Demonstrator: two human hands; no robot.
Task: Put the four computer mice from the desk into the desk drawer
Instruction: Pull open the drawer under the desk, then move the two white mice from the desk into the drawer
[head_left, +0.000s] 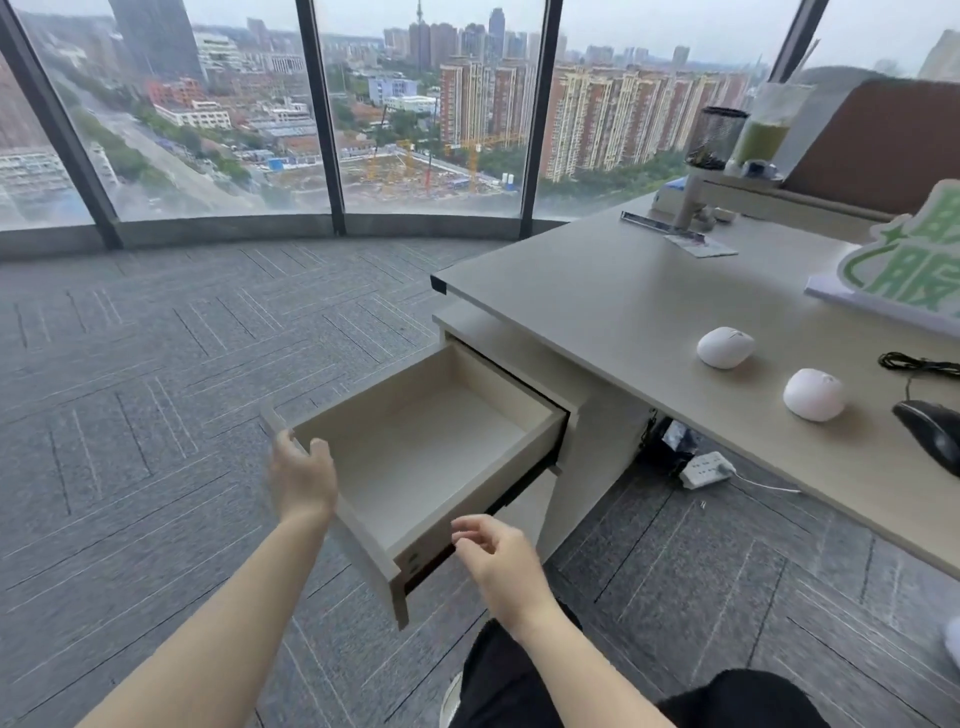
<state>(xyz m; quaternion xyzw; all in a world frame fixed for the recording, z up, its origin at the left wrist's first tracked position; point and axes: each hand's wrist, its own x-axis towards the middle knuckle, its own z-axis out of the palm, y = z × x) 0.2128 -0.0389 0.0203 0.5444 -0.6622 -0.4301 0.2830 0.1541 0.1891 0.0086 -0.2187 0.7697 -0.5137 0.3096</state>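
The desk drawer stands pulled out wide, with nothing inside it. My left hand rests on the drawer's front panel at its left end, fingers curled over the top edge. My right hand hovers just off the drawer's near right corner, fingers loosely apart and holding nothing. On the desk to the right lie a white mouse, a second white mouse nearer me, and a black wired mouse cut off by the frame's right edge.
A green-and-white sign lies at the desk's right. At the back are a mesh pen holder, a cup of green drink and a monitor arm base. A white power strip sits on the carpet under the desk.
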